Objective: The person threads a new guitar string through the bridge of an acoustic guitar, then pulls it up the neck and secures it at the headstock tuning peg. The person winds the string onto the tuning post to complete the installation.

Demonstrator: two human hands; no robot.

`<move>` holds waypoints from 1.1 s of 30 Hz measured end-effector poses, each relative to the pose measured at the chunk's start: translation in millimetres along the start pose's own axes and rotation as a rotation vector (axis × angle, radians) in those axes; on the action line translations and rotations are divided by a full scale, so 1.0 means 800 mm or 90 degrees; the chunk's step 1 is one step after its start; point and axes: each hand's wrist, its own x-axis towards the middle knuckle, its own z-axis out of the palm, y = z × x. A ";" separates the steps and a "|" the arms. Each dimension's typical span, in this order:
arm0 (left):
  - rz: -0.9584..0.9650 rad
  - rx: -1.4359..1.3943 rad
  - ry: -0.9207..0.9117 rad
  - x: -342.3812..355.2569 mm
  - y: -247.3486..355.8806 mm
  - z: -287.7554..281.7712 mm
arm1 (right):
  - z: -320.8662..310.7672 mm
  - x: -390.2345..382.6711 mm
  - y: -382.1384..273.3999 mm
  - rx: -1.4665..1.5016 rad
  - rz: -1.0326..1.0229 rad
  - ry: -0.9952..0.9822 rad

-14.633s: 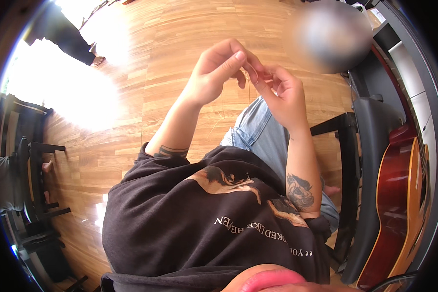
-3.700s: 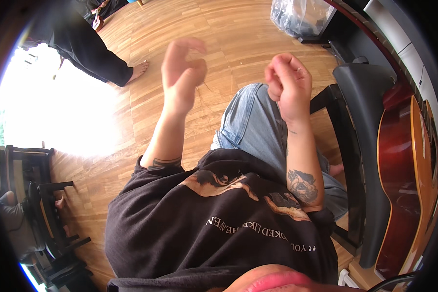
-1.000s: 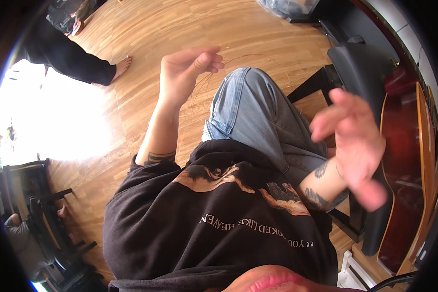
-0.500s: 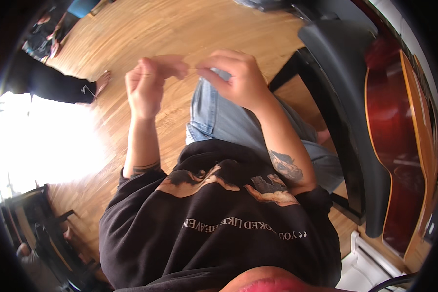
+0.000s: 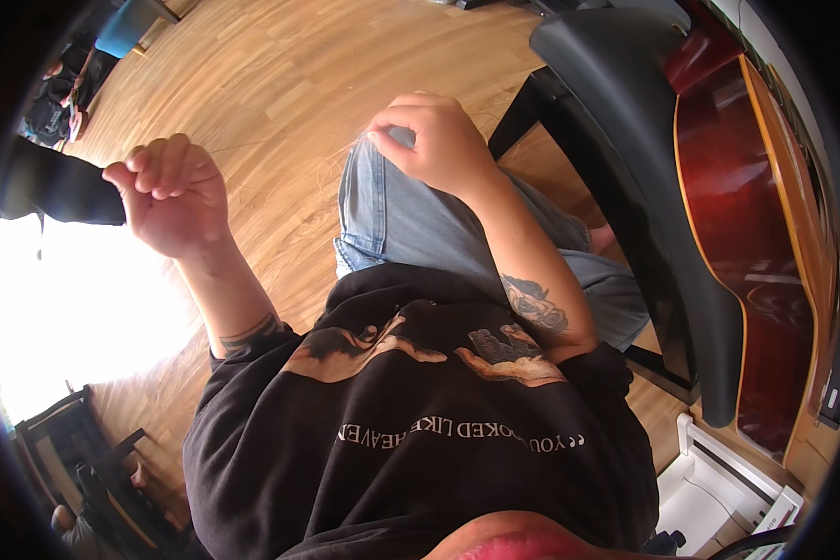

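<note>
My left hand (image 5: 175, 191) is raised at the left, its fingers curled in and the thumb pressed against them. What it grips is too small to make out. Over my knee, my right hand (image 5: 431, 140) pinches thumb and forefinger together. Fine, pale, hair-like strands (image 5: 353, 143) show at those fingertips and trail faintly over the floor side of my knee. Whether they run across to the left hand cannot be told. My leg in light blue jeans (image 5: 369, 201) lies below the right hand.
A red-brown guitar (image 5: 733, 177) leans on the right beside a padded black seat (image 5: 616, 103) with black legs. A white piece of furniture (image 5: 709, 476) stands lower right, a black chair (image 5: 61, 439) lower left. Another person's dark-clothed leg (image 5: 61, 187) is at the left, near bright glare.
My left hand has swung left and away from the right, its fingers now curled. The right hand stays over my knee in a pinch. The view has shifted slightly.
</note>
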 end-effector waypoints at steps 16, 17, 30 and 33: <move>0.117 0.284 -0.139 0.012 0.077 -0.011 | 0.017 -0.010 0.022 0.018 0.091 0.030; 0.094 0.362 -0.135 0.010 0.053 -0.018 | 0.015 -0.007 0.015 0.055 0.107 0.029; -0.173 0.942 0.015 -0.022 -0.137 -0.045 | 0.005 0.008 -0.003 0.047 -0.015 0.115; -0.172 1.070 -0.079 -0.014 -0.130 -0.035 | 0.003 0.009 -0.005 0.027 -0.038 0.122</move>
